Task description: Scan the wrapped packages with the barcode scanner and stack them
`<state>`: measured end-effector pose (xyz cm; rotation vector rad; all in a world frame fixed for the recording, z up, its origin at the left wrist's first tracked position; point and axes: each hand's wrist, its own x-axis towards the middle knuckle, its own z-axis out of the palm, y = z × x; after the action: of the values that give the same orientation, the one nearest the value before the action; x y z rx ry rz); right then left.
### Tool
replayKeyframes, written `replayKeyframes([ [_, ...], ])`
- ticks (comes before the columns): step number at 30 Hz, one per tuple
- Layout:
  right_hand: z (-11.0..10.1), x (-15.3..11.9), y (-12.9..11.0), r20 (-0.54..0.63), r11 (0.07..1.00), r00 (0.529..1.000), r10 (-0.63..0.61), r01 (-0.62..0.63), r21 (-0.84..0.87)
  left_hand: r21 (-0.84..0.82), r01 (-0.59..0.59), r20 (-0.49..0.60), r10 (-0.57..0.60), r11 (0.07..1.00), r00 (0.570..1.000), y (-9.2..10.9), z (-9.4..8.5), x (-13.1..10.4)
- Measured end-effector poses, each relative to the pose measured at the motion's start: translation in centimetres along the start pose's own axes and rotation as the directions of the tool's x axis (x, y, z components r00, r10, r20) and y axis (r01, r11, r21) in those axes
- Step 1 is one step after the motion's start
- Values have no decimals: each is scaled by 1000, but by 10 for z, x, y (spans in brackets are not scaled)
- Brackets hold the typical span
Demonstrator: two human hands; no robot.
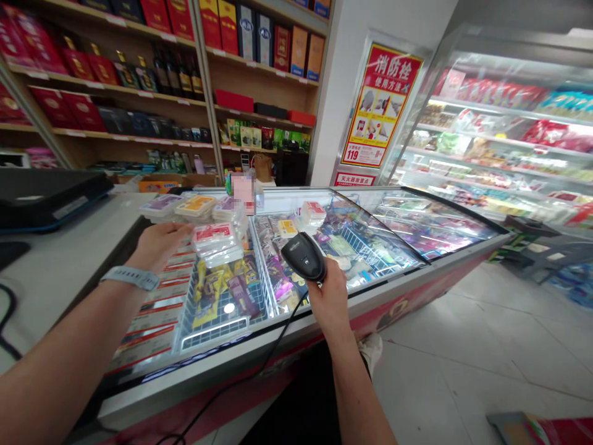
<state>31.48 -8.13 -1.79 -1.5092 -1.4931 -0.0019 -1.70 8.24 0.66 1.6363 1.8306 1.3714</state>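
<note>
Red pack lies just right of the left grip, whether pinched I cannot tell from here, and farther off left of the right grip, wrapped round the scanner, long axis slanting forward-left.

Glass-topped freezer carries clear plastic packs.

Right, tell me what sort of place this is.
Probably a small supermarket or shop: a glass-topped freezer, shelves of bottles and boxes, and a handheld scanner in the right hand.
</note>
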Motion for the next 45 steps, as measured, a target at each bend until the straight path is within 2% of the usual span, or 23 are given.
replayKeyframes([
  [3, 0, 0, 0, 1, 1000, 1000, 12, -12, 0, 146, -58, -103, 73, 988, 992, 14, -5, -12],
  [5, -1, -1, 1, -7, 1000, 1000, 20, -20, 17, 197, -153, -129, 180, 968, 975, 30, -6, -27],
  [7, -2, -1, 3, -28, 998, 999, 39, -38, 52, 205, -255, -86, 277, 945, 957, 50, -2, -45],
  [9, -4, -1, 5, -56, 993, 995, 82, -77, 93, 188, -331, 38, 330, 925, 943, 68, 12, -63],
  [11, -7, -1, 7, -88, 983, 986, 139, -127, 132, 164, -373, 201, 340, 913, 919, 82, 34, -76],
  [13, -11, -2, 9, -130, 972, 973, 190, -168, 166, 164, -372, 340, 302, 913, 891, 91, 63, -81],
  [15, -15, -2, 10, -173, 960, 958, 228, -191, 206, 203, -339, 427, 229, 919, 875, 96, 95, -79],
  [17, -18, -2, 12, -205, 949, 945, 256, -205, 239, 267, -288, 466, 139, 920, 874, 100, 126, -72],
  [22, -26, -4, 15, -236, 930, 924, 299, -228, 287, 394, -182, 435, -8, 901, 901, 109, 186, -50],
  [28, -33, -6, 16, -231, 924, 925, 301, -222, 313, 516, -90, 283, -71, 852, 957, 112, 226, -40],
  [32, -34, -6, 17, -237, 926, 927, 289, -209, 313, 548, -87, 236, -54, 832, 970, 106, 239, -39],
  [36, -32, -8, 19, -239, 923, 928, 285, -198, 330, 560, -102, 230, -37, 822, 972, 102, 240, -36],
  [40, -32, -9, 20, -236, 924, 930, 283, -198, 328, 553, -152, 263, 1, 819, 965, 102, 229, -35],
  [45, -31, -9, 20, -246, 925, 928, 281, -194, 328, 510, -302, 315, 152, 805, 937, 97, 198, -46],
])
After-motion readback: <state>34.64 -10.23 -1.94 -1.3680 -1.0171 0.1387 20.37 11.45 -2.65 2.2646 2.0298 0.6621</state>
